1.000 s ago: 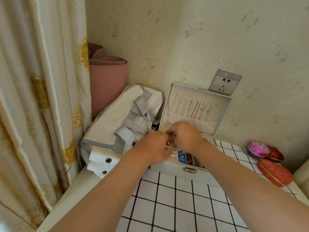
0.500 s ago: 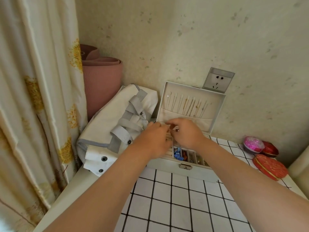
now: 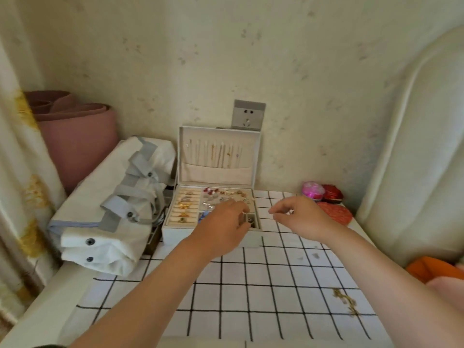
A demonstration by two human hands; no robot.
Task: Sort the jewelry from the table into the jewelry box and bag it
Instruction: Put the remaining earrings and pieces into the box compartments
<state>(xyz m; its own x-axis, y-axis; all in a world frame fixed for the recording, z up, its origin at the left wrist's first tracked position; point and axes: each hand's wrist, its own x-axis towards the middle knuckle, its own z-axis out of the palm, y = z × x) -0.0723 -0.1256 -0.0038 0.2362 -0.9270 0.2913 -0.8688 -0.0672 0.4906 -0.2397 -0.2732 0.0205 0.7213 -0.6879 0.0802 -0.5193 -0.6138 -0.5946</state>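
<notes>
surface: white table [image 3: 251,297] with a black-grid cloth fills the lower frame; speckled cream wall behind.
near right: gold chain [image 3: 347,302] lies loose on the cloth at lower right, well apart from both hands. It's blurred, so I can't say what type it is.
arms: both bare forearms come in from the bottom edge and run up toward centre.
left hand: left hand [image 3: 223,222] is at centre, back toward me, over the front right compartments of the box. Fingers are curled down with the tips hidden; I can't tell if they pinch anything.
right hand: right hand [image 3: 301,217] hovers over the cloth just right of the box. Fingers are loosely curled, thumb and forefinger tips slightly apart, and I see nothing between them.
task thing: jewelry box [image 3: 175,231], white, sits open on the table at centre, against the wall.
box contents: rings [image 3: 184,207] slotted in rows on the left side; small earrings [image 3: 221,194] in the back right section.
lid: lid [image 3: 218,172] stands upright with thin chains hanging in a row inside.
bag: white bag [image 3: 105,222] with grey straps lies on its side, left of the box and just beside it.
right of box: pink round case [image 3: 313,190], with two red tins [image 3: 334,213] by it at the table's far right corner.
far: grey socket [image 3: 248,115] on the wall above the lid; rolled pink mat [image 3: 75,139] at upper left behind the bag.
edges: floral curtain [image 3: 22,197] at far left; cream padded headboard [image 3: 414,146] at right, orange fabric [image 3: 431,270] below it.
</notes>
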